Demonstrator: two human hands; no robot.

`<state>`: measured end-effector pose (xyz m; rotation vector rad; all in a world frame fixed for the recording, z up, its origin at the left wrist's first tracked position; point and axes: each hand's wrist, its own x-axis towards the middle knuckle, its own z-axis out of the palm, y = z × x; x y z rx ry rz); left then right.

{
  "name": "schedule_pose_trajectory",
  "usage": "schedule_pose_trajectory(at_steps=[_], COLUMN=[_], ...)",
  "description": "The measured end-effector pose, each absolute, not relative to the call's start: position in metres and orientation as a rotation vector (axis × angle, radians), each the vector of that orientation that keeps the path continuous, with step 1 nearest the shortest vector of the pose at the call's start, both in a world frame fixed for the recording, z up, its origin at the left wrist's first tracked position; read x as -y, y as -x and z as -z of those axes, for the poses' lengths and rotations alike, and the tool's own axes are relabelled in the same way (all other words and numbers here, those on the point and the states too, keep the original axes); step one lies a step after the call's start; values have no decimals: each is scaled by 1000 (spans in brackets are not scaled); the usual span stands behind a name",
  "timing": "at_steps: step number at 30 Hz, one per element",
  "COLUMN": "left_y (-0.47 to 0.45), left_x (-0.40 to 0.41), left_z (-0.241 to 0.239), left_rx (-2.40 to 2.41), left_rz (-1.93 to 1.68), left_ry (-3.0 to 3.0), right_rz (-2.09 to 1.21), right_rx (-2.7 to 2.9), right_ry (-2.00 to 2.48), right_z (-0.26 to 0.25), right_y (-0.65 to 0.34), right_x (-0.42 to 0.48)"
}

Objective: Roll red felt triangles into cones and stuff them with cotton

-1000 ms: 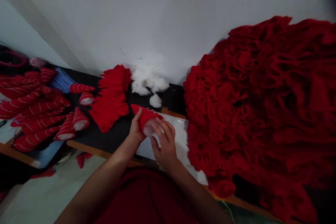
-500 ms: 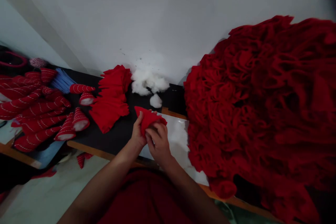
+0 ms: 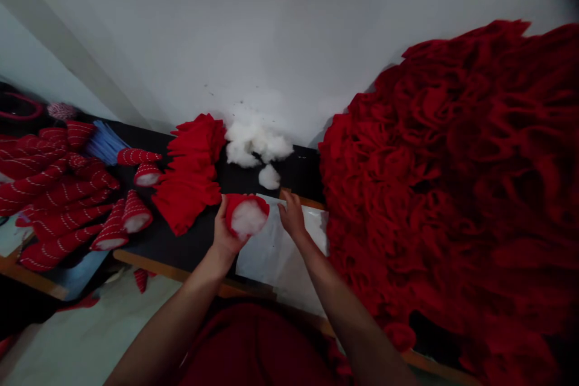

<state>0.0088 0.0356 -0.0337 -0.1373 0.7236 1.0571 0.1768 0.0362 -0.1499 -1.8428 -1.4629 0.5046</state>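
Cradling a red cloth cone (image 3: 233,201) at 8 o'clock from mid-view in the curled left hand (image 3: 226,236), with white filling (image 3: 248,218) at its mouth. Holding the right hand (image 3: 294,217) half open, seemingly empty, at the cone's 3 o'clock. Probably best to support the rim lightly and press evenly, without stretching the cloth. Nearby, a loose tuft (image 3: 269,177) at 1 o'clock; farther, red cloth pieces (image 3: 187,175) at 10, striped cones (image 3: 58,218) at 9

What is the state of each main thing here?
Red cloth cone: wide end open, white stuffing inside
Bare left hand: holding it
Bare right hand: partly open
White fluffy clumps: loose
Small red cloth pieces: overlapping
Large red cloth heap: crumpled
White-striped red cones: lying, mostly heaped
Thin blue strips: bundled
White sheet: flat
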Motion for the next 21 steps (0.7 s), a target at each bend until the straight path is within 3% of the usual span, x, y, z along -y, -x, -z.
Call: schedule_pose_trajectory(at_steps=[9, 21], left_y=[-6, -15], left_x=[-36, -34], left_z=[29, 38], left_rx=[-641, -670], left_rz=[-1047, -921], left_ry=[-197, -322], right_rz=[-697, -876], right_rx=[1589, 1067], right_ry=[1826, 1727], right_z=[167, 163], right_y=[-166, -217], right_x=[-115, -30])
